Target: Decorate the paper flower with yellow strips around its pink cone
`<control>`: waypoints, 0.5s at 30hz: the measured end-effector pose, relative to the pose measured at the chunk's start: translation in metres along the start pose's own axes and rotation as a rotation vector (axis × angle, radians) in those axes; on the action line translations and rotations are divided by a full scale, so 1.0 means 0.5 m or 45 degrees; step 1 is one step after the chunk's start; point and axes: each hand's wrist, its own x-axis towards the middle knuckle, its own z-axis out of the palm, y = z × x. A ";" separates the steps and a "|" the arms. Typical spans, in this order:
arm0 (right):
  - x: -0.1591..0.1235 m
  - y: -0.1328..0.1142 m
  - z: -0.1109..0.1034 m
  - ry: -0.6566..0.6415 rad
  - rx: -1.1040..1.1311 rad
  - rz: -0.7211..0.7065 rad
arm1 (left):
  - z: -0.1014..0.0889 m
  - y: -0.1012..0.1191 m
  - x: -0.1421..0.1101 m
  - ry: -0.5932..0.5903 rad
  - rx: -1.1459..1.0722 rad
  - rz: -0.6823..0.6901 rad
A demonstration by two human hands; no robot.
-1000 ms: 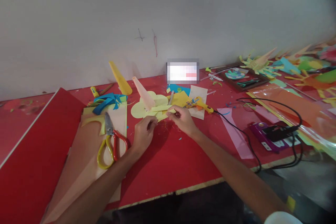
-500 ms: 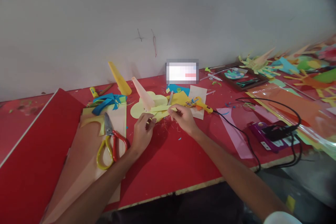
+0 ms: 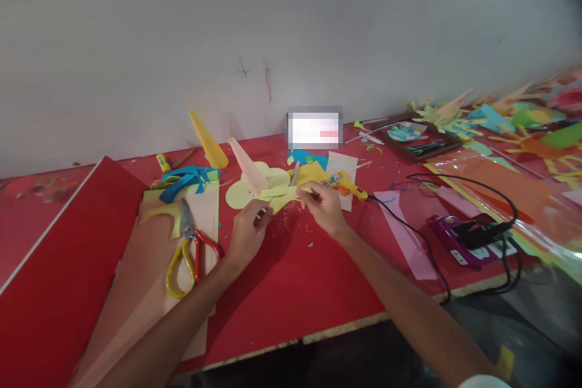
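Note:
My left hand (image 3: 250, 227) and my right hand (image 3: 324, 206) hold a pale yellow paper strip (image 3: 282, 192) between them, fingers pinched at its two ends. Just behind the strip lies a pale yellow flower-shaped paper (image 3: 239, 194), and a pale pink paper cone (image 3: 248, 168) rises from it at a tilt. Close to my right hand is a yellow glue gun (image 3: 352, 187) with a black cord. Scissors (image 3: 187, 236) with one yellow and one red handle rest left of my left hand, on peach paper sheets (image 3: 150, 267).
A yellow cone (image 3: 209, 140) leans near the white wall board. Blue paper scraps (image 3: 188, 180) lie at the left, beside a red folder (image 3: 68, 254). At the right are a purple power box (image 3: 454, 242), a pink strip (image 3: 407, 236), a brown tray (image 3: 422, 148) and plastic-wrapped orange paper (image 3: 491, 182).
My right hand has shifted slightly to the right along with the strip's end. My left hand stays about where it was. The view has tilted a little.

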 end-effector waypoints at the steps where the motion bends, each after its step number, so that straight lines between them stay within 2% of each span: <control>1: 0.003 -0.001 -0.011 0.091 -0.018 -0.030 | 0.000 0.002 0.007 -0.035 0.041 -0.011; 4: 0.009 0.000 -0.050 0.436 -0.107 -0.127 | 0.001 0.016 0.041 -0.164 0.283 -0.006; 6: 0.007 0.007 -0.073 0.535 -0.227 -0.192 | 0.006 0.032 0.076 -0.264 0.513 0.037; 11: -0.006 0.039 -0.099 0.413 -0.524 -0.357 | 0.031 0.065 0.158 -0.490 0.889 0.203; 15: -0.010 0.047 -0.097 0.375 -0.543 -0.401 | 0.047 0.063 0.175 -0.544 0.987 0.237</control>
